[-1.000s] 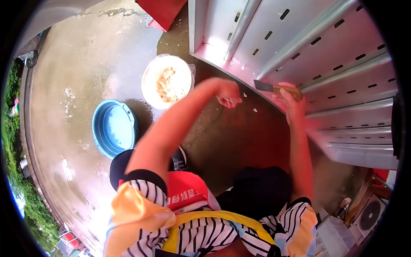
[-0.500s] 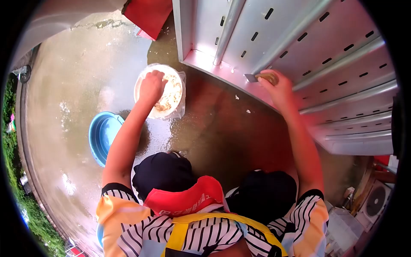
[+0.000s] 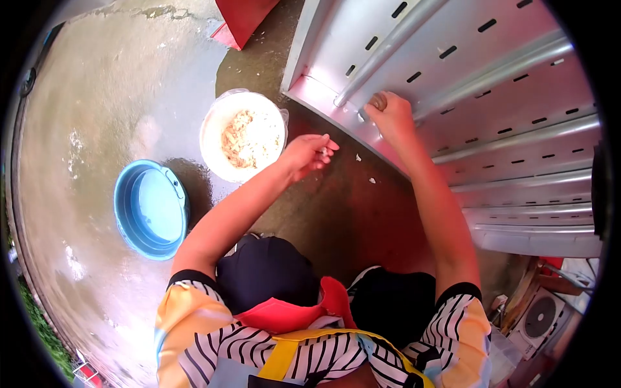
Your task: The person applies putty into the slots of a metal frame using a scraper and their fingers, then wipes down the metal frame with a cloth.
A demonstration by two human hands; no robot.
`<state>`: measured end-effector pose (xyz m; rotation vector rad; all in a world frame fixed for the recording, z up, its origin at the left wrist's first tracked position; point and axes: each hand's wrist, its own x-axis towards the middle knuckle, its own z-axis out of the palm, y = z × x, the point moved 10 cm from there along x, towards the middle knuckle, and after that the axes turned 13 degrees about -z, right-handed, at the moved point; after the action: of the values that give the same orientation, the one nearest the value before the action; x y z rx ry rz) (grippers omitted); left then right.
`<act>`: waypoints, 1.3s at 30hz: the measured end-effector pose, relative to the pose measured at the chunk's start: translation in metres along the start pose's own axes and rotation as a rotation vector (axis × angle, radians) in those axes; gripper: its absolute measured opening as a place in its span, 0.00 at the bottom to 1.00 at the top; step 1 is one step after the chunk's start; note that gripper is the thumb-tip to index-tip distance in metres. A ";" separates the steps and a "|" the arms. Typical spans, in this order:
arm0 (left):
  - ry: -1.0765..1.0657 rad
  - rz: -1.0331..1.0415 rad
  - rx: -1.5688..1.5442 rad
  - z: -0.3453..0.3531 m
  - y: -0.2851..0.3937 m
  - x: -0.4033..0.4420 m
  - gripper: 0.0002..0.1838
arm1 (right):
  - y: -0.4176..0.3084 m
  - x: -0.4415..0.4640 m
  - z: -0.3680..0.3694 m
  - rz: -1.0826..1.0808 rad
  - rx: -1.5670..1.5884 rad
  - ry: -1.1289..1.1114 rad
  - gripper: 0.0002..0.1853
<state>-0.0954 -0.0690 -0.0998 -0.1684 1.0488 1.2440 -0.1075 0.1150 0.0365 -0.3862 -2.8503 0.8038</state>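
Observation:
My right hand (image 3: 394, 118) is closed around the brown handle of a scraper (image 3: 377, 100), at the lower rim of a metal panel (image 3: 420, 107) with slots and raised ribs. Its flat metal blade is mostly hidden now. My left hand (image 3: 304, 157) is in the air between the white tub and the panel. Its fingers are curled together, with a small whitish piece (image 3: 323, 150) at the fingertips. The white tub (image 3: 210, 155) stands on the wet floor, left of that hand, with pale, crumbly pieces (image 3: 240, 139) inside.
A blue basin (image 3: 123, 207) stands on the wet concrete floor (image 3: 71, 174), left of my left forearm. Small white bits (image 3: 358, 157) lie on the floor below the panel. A red sheet (image 3: 246, 19) is at the top, and an outdoor fan unit (image 3: 540, 317) at lower right.
My left hand has come out of the tub and moved right towards the panel. My right hand, with the scraper, has shifted left and slightly up along the panel's rim. The view has shifted.

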 end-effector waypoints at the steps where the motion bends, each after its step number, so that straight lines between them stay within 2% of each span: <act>1: 0.011 -0.041 -0.134 -0.004 -0.013 0.019 0.18 | 0.002 -0.001 0.000 0.019 0.073 0.002 0.14; 2: 0.023 -0.086 -0.266 -0.007 -0.025 0.036 0.19 | -0.001 -0.001 -0.001 -0.020 0.098 0.030 0.14; 4: 0.052 -0.039 -0.404 -0.009 -0.026 0.061 0.20 | -0.005 -0.003 -0.002 -0.094 0.152 0.093 0.15; 7: 0.055 -0.007 -0.555 -0.007 -0.022 0.077 0.20 | 0.005 -0.017 0.012 0.078 0.406 -0.049 0.14; 10: 0.023 0.031 -0.645 -0.008 -0.018 0.089 0.19 | -0.022 -0.014 -0.008 -0.132 0.268 0.058 0.12; 13: 0.015 0.027 -0.681 -0.008 -0.019 0.094 0.18 | -0.027 -0.008 -0.001 -0.227 0.247 0.082 0.10; 14: 0.018 0.020 -0.693 -0.008 -0.019 0.094 0.18 | -0.026 -0.008 0.005 -0.215 0.288 0.028 0.10; 16: 0.014 0.018 -0.707 -0.009 -0.021 0.094 0.17 | -0.027 -0.014 0.012 -0.187 0.368 -0.081 0.10; 22: -0.007 0.003 -0.678 -0.004 -0.024 0.090 0.17 | 0.007 -0.026 -0.028 -0.065 0.361 0.008 0.10; 28: -0.012 -0.026 -0.598 0.000 -0.040 0.092 0.18 | 0.009 -0.045 -0.021 -0.152 0.187 -0.042 0.11; 31: -0.007 -0.036 -0.571 0.000 -0.047 0.096 0.18 | 0.026 -0.047 -0.025 -0.074 0.322 0.056 0.11; 34: -0.015 -0.039 -0.534 0.004 -0.052 0.097 0.19 | 0.022 -0.049 -0.025 -0.080 0.249 0.014 0.10; 37: -0.046 -0.044 -0.523 0.010 -0.053 0.097 0.19 | 0.035 -0.056 -0.011 0.132 0.535 -0.046 0.10; 39: -0.057 -0.049 -0.517 0.013 -0.055 0.095 0.19 | 0.020 -0.052 -0.026 0.040 0.420 -0.016 0.10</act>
<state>-0.0475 -0.0159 -0.1845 -0.5486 0.6520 1.4467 -0.0480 0.1294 0.0437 -0.3763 -2.5948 1.3769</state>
